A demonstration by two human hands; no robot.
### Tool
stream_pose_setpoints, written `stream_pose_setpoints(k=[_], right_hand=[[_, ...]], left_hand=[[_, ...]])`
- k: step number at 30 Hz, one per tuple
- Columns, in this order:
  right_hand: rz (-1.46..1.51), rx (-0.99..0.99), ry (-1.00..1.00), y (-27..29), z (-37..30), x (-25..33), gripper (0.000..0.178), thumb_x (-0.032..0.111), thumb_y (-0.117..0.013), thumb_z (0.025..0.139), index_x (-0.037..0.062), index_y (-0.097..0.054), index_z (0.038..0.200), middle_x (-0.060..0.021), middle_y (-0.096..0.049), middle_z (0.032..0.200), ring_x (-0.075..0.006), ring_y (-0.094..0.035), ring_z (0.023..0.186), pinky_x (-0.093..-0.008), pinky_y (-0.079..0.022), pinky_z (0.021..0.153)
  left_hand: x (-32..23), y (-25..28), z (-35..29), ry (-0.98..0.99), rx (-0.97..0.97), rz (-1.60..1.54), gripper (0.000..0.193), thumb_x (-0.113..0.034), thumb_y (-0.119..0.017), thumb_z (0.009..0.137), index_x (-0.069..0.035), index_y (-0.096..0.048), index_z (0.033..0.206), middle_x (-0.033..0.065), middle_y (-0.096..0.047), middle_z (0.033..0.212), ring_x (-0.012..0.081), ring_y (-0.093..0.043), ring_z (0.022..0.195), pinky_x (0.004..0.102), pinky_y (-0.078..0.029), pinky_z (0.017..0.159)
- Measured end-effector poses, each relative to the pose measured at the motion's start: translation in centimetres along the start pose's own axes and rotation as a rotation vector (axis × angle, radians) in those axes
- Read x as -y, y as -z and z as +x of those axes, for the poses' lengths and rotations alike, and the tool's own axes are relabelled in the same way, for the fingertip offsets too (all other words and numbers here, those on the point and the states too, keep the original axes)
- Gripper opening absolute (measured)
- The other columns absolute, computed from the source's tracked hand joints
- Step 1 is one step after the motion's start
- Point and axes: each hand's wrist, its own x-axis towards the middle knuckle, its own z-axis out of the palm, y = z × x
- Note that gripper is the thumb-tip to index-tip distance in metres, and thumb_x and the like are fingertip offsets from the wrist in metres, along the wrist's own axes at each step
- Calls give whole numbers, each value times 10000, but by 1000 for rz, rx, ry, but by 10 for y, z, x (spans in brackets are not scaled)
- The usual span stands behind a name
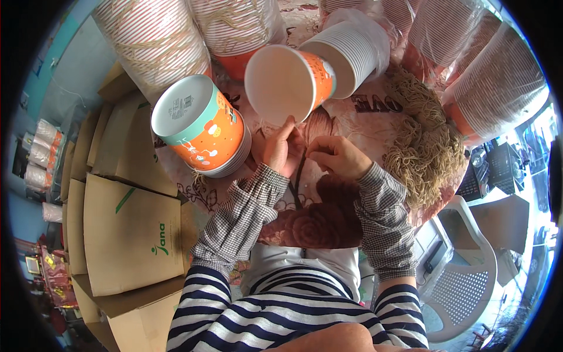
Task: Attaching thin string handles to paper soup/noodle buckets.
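A white-lined paper bucket (278, 85) with an orange printed outside lies tipped on its side, its mouth turned toward me. My left hand (282, 149) is closed at the bucket's lower rim, fingertips overlapping the edge. Just to the right, my right hand (339, 156) is curled in a pinch; anything between its fingers is too small to make out. At the left, a short stack of orange and green paper buckets (214, 135) stands upside down. A heap of beige string (422, 141) lies on the table to the right.
Plastic-wrapped stacks of paper buckets (155, 47) line the table's far side, with an opened nested stack (346, 56) among them. The table has a flowered cover (311, 226). Cardboard boxes (132, 234) stand at the left, a white plastic chair (463, 287) at the right.
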Motion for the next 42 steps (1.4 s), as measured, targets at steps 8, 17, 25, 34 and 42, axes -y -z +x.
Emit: stream_pose_setpoints(k=[8,17,25,34,42], right_hand=[[690,134,221,40,-36,11,141,49,-611,913,-24,-635,1031,-59,-654,844,-70,-577,645,-182,-460,469],[610,178,263,42,-39,16,234,90,-587,933,-29,-621,1131,-79,-679,808,-50,-540,528,-162,-389,449],[732,98,265,40,-33,11,155,68,-561,946,9,-602,1083,-61,-660,794,-86,-585,573,-194,-450,497],[969,183,584,44,-36,2,204,39,-504,954,-22,-562,1140,-202,-660,1041,-144,-640,648,-226,-499,484],[656,45,284,27,-31,32,497,-95,-415,909,29,-387,1389,-138,-522,1333,-91,-615,781,-186,-500,548]], left_hand=[[-25,4,10,-684,-159,819,256,-188,-624,911,4,-611,1080,45,-620,782,94,-563,611,236,-485,577],[-33,9,8,-952,-174,911,174,-83,-699,799,13,-636,930,66,-658,871,159,-623,796,282,-499,738],[-32,16,22,-777,-125,674,131,-96,-667,874,18,-603,880,50,-624,700,120,-589,564,247,-460,506],[-27,21,25,-699,-196,588,236,-78,-652,881,27,-546,1064,94,-638,914,132,-609,689,259,-498,603],[-5,-7,-36,-1011,218,1026,127,-107,-547,961,2,-610,967,58,-627,916,133,-594,826,274,-466,723]])
